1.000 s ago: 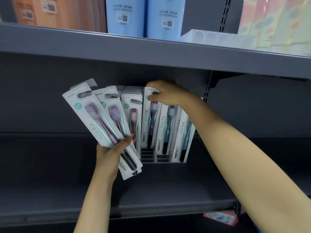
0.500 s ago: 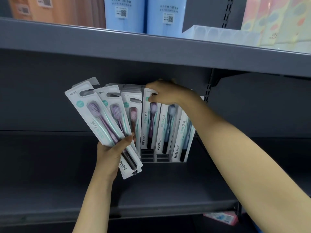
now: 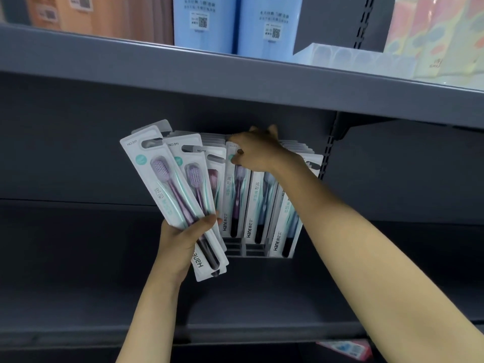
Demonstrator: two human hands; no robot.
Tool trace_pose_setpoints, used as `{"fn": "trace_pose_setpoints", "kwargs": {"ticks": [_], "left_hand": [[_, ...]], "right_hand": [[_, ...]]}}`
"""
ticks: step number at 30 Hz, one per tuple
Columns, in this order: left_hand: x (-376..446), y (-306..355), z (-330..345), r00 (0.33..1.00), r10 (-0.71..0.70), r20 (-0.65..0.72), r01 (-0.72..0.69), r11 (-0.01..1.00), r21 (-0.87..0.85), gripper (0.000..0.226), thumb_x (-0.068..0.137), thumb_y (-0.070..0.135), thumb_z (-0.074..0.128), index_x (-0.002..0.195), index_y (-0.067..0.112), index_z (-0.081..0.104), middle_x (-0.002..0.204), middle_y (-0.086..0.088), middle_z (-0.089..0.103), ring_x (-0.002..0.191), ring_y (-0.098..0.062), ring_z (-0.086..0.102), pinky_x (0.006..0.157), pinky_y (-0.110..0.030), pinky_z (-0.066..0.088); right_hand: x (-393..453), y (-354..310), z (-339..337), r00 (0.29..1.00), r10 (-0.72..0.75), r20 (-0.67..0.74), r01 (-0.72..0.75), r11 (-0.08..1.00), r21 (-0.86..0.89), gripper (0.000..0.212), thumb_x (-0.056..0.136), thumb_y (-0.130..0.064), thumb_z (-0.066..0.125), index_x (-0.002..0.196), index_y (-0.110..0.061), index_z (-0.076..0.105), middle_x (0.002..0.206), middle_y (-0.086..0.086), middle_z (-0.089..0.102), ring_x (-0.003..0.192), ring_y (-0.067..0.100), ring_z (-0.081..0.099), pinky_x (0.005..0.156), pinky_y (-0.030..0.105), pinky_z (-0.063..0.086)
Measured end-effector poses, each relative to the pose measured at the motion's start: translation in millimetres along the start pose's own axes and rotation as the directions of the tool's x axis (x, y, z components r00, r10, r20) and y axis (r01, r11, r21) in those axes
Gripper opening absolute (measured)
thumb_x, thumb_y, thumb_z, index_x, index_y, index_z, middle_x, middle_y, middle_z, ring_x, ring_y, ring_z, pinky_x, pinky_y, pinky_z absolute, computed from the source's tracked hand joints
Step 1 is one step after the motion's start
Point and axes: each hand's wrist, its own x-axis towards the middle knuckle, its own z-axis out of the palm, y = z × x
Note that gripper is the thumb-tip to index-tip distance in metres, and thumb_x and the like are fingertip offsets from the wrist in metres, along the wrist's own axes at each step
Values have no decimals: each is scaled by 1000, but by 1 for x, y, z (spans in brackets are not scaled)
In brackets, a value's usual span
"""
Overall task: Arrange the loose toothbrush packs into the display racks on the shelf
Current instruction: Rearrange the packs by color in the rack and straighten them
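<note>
Task partly done, we judge: the display rack on the shelf already stands several rows deep with upright toothbrush packs, and a fan of loose packs remains out of it. We see the left hand with its grip closed round the lower ends of that fan (three or four packs, count unclear), held just left of the rack and overlapping its leftmost column. The right hand reaches over the rack top, fingers curled pinching the head of a purple pack sitting in a front slot. Right columns hold blue packs, tilted. Left to do: slot the held fan
</note>
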Motion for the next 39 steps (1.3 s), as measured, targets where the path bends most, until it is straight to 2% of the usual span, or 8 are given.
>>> {"fn": "trace_pose_setpoints", "kwargs": {"ticks": [4, 8, 14, 18, 22, 28, 33, 39], "left_hand": [[0, 1, -1, 999, -16, 32, 16, 1000, 10, 34, 60, 14, 77, 93, 11, 68, 77, -1, 72, 77, -19, 71, 68, -29, 56], [0, 1, 1, 999, -31, 35, 31, 999, 17, 36, 63, 11, 73, 98, 8, 67, 78, -2, 73, 79, -19, 71, 69, -30, 56], [1, 2, 2, 998, -50, 30, 49, 999, 17, 45, 56, 17, 79, 99, 11, 68, 80, -2, 73, 83, -21, 72, 71, -33, 57], [1, 1, 1, 998, -59, 27, 59, 998, 19, 60, 50, 28, 79, 103, 5, 67, 81, -4, 74, 83, -22, 72, 69, -30, 57], [1, 2, 2, 994, -95, 47, 93, 995, 30, 35, 60, 13, 74, 94, 8, 70, 80, -5, 74, 79, -19, 72, 70, -30, 56], [-1, 4, 11, 990, -94, 104, 88, 994, 63, 32, 72, -2, 73, 98, 16, 68, 83, -2, 76, 81, -15, 73, 77, -33, 53], [-1, 4, 8, 989, -88, 120, 83, 995, 53, 51, 57, 18, 81, 107, 18, 69, 96, -4, 75, 94, -20, 71, 85, -37, 52], [-2, 12, 2, 998, -50, 43, 54, 994, -91, 32, 81, -9, 60, 103, 14, 64, 77, 2, 74, 66, -16, 72, 50, -27, 55]], "right_hand": [[-3, 7, 7, 983, 70, -169, -46, 989, 140, 38, 85, -30, 62, 118, -20, 48, 109, 1, 59, 114, 26, 45, 83, 35, 21], [-3, 4, 16, 948, 90, -304, -81, 996, 41, 37, 86, -29, 61, 117, -13, 48, 116, 8, 58, 110, 28, 50, 89, 35, 33], [-2, 1, 14, 952, 71, -297, -71, 997, 10, 39, 89, -24, 59, 124, -12, 46, 122, 10, 57, 109, 30, 55, 94, 36, 39], [-8, -6, -3, 875, 133, -466, 34, 942, 334, 22, 93, -29, 53, 103, -12, 63, 98, -1, 67, 91, 16, 62, 89, 34, 47], [-25, -22, -26, 994, -9, -112, 91, 654, 751, 26, 87, -40, 62, 98, -17, 63, 83, -10, 62, 76, 1, 57, 67, 16, 45], [-28, -25, -24, 995, -91, -41, 96, 758, 645, 28, 84, -39, 66, 85, -13, 58, 81, 0, 54, 69, 9, 49, 64, 27, 38], [-32, -23, -32, 987, -161, 1, 126, 775, 620, 13, 83, -33, 68, 76, -29, 59, 93, -3, 45, 76, 6, 47, 75, 25, 39], [-41, -12, -43, 997, -57, 44, 21, 811, 584, 32, 88, -30, 63, 86, 1, 56, 74, 1, 46, 63, 11, 46, 53, 23, 40]]}}
